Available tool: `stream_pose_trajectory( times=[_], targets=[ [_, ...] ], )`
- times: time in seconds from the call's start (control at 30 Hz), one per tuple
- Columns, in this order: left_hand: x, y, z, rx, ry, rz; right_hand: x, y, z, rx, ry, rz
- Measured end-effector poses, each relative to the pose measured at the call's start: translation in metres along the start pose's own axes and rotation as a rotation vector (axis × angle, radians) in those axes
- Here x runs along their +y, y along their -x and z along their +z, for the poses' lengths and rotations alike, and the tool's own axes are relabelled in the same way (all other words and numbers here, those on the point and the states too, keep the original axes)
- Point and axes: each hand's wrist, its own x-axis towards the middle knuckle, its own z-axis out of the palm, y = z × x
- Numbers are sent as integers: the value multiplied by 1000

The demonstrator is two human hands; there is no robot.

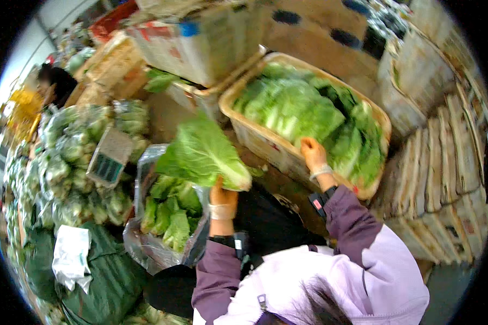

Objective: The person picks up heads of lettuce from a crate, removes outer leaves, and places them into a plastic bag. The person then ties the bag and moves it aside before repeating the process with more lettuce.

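My left hand (223,199) grips a head of leafy greens (205,154), resembling lettuce or Chinese cabbage, by its pale stem end. Its leaves spread up and to the left, partly over a box lined with clear plastic (146,245) that contains more green heads (175,215). My right hand (314,153), fingers curled, is over the near rim of a yellowish plastic crate (264,144), close to the heads piled inside (288,107). Whether those fingers hold or touch a leaf is unclear. Both hands appear to wear thin orange gloves with pale bands at the wrists.
Bagged vegetables (73,162) are heaped at left, with a small box (110,156) on top. Below them lies a dark green sack (101,276) bearing a white bag (71,256). Stacked crates (435,158) stand at right. A person (61,83) is at far left.
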Motion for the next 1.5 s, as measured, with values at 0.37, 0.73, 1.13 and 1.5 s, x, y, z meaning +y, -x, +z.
stream_pose_trajectory(
  times=[0.37, 0.73, 1.13, 1.5],
  targets=[
    [-10, -9, 0, -21, -16, -11, 17, -46, -15, -432, 328, 508],
    [-12, -9, -1, 63, -207, 22, 27, -39, -33, -131, -379, 714],
    [-35, -13, 48, -282, 13, -262, 87, 44, -139, -503, -1789, 625],
    [-91, 27, 42, -43, -76, -394, -62, 60, -125, -508, -31, -75]
  ],
)
